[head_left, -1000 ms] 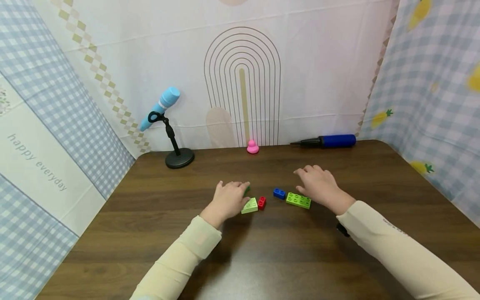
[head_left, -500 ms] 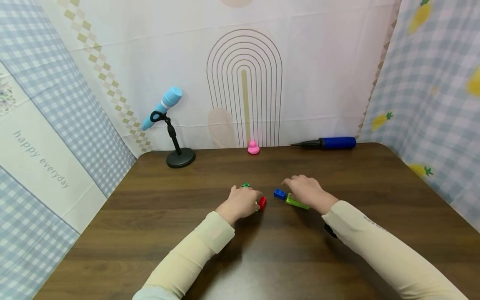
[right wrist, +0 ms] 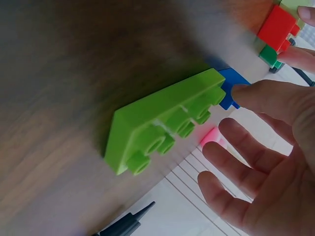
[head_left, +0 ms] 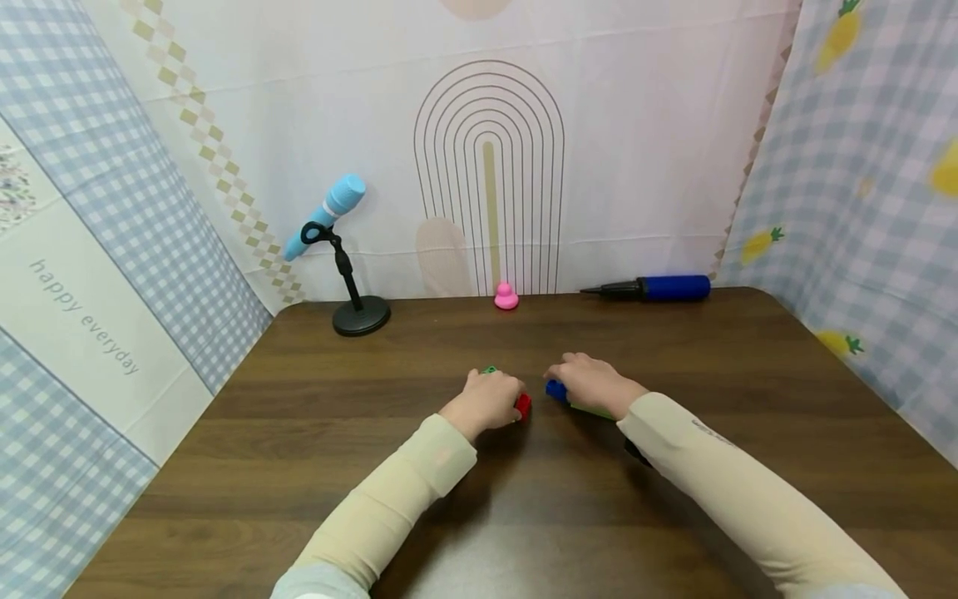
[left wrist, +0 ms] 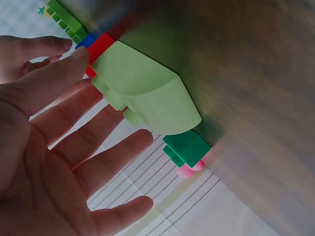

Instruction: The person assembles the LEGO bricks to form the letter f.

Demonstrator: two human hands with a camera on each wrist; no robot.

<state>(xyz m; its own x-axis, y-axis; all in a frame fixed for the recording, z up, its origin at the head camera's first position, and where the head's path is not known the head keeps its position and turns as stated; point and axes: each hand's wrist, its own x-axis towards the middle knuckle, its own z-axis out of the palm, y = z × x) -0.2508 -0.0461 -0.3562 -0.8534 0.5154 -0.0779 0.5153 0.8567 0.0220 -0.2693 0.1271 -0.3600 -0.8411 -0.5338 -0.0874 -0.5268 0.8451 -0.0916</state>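
In the head view my left hand [head_left: 488, 403] is at a red brick [head_left: 524, 406]. The left wrist view has its thumb and index finger pinching the red brick [left wrist: 101, 48], other fingers spread beside a pale green brick [left wrist: 142, 91]; a dark green brick [left wrist: 189, 147] lies beyond. My right hand [head_left: 595, 385] is over a blue brick [head_left: 555, 390] and a lime green brick [head_left: 593, 410]. In the right wrist view its thumb lies against the blue brick [right wrist: 231, 86], index fingertip hidden; the lime brick [right wrist: 162, 115] is beside it, untouched.
At the back of the wooden table [head_left: 299, 466] stand a black stand [head_left: 361, 316] with a light blue microphone [head_left: 329, 208], a pink toy [head_left: 506, 296] and a blue and black pump [head_left: 666, 288]. Patterned cloths [head_left: 636, 141] hang behind and at the sides.
My left hand has moved right, from the pale green brick to the red one. My right hand has come left and down, across the lime brick to the blue one.
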